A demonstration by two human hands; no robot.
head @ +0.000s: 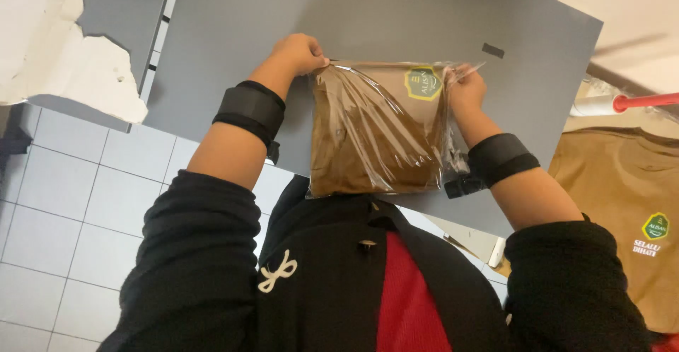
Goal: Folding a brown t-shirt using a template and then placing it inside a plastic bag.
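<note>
1. Left hand (300,53) closed in a pinch on the top left corner of the clear plastic bag (378,129), knuckles curled, black wrist band (250,110) on the forearm below.
2. Right hand (465,89) closed on the top right edge of the same bag, just beside the yellow-green badge (423,82); a second black wrist band (501,157) on that forearm.
3. Inside the bag, a folded brown shirt (368,150), filling most of it, plastic creased in diagonal folds across the front.
4. Bag held between both hands over the near part of the grey tabletop (396,19), lower edge close to the chest of the person's black and red top (368,281); cannot tell whether resting on the surface or lifted just above it.
5. Far right, another brown shirt (622,203) laid flat with a similar badge, well apart from the bag.
6. Above that shirt, a red-handled roller (636,101).
7. Left side, white tiled floor (64,210) beneath the tabletop edge.
</note>
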